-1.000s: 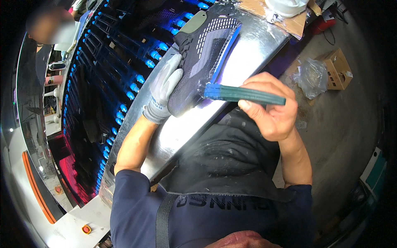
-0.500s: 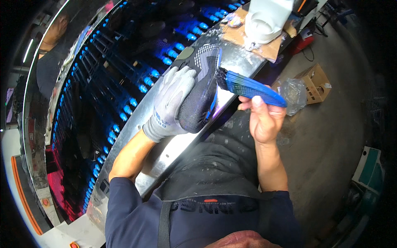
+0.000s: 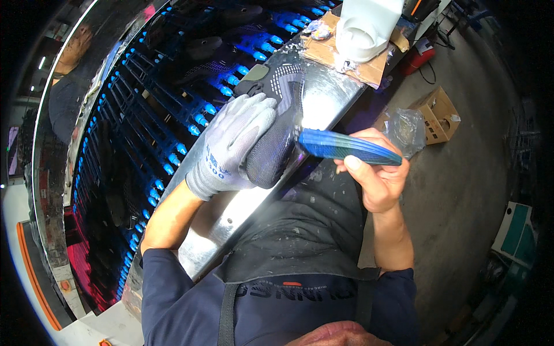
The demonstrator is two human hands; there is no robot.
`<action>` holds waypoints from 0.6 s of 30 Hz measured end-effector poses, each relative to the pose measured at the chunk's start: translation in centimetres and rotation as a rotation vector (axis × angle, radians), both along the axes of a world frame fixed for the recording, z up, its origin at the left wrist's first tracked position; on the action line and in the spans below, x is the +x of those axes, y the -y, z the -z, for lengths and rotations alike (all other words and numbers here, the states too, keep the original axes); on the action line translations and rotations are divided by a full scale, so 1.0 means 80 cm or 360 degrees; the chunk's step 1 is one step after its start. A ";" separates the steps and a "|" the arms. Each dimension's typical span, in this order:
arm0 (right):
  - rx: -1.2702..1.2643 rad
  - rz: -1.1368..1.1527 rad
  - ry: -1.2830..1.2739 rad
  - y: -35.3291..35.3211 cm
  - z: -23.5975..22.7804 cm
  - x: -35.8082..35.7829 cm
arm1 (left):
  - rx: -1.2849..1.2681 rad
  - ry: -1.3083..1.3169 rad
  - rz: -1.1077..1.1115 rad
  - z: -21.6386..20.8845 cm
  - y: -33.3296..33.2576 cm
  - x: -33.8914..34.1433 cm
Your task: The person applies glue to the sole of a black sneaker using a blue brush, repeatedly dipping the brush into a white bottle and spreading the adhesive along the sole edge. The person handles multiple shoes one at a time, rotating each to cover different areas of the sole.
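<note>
A grey-white knit glove covers my left hand (image 3: pixel 234 141), whose fingers wrap over the top of a dark knit shoe upper (image 3: pixel 272 145) with pale dots along its side. It holds the upper over the metal ledge. My bare right hand (image 3: pixel 384 179) pinches a blue-handled brush (image 3: pixel 340 145) between thumb and fingers. The brush's tip end meets the lower right edge of the upper; its bristles are mostly hidden there.
Left of the metal ledge (image 3: pixel 216 230) runs a dark conveyor with rows of blue-capped rollers (image 3: pixel 173 158), carrying dark shoe parts. A white plastic container (image 3: pixel 366 34) stands on cardboard (image 3: pixel 369 72) at the ledge's far end. An open carton (image 3: pixel 435 118) sits on the floor to the right.
The brush handle has swung flatter, and its tip end has moved down along the upper's edge. My right hand has shifted slightly right and down; my left hand keeps its hold, slightly further left.
</note>
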State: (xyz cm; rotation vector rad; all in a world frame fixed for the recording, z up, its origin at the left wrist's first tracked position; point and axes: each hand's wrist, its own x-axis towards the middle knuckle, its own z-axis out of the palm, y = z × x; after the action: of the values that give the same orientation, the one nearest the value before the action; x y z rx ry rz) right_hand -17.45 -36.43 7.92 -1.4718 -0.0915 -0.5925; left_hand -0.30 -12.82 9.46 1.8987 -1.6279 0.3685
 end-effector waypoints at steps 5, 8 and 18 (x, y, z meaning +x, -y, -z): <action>0.0301 -0.0019 -0.0240 0.025 -0.011 0.013 | 0.0134 0.0023 0.0014 -0.013 0.003 0.001; 0.0332 -0.0106 -0.0214 0.021 -0.018 0.013 | 0.0101 0.0046 0.0010 -0.013 0.004 0.001; -0.0412 -0.0064 0.0044 0.003 -0.048 -0.011 | 0.0188 0.0043 -0.0009 -0.028 0.009 -0.003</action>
State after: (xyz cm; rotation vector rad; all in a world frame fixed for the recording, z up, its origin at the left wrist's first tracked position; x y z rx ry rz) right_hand -18.34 -36.68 11.75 -1.7081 -0.2257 -0.5843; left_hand -0.57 -13.52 11.72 1.9934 -1.6960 0.3075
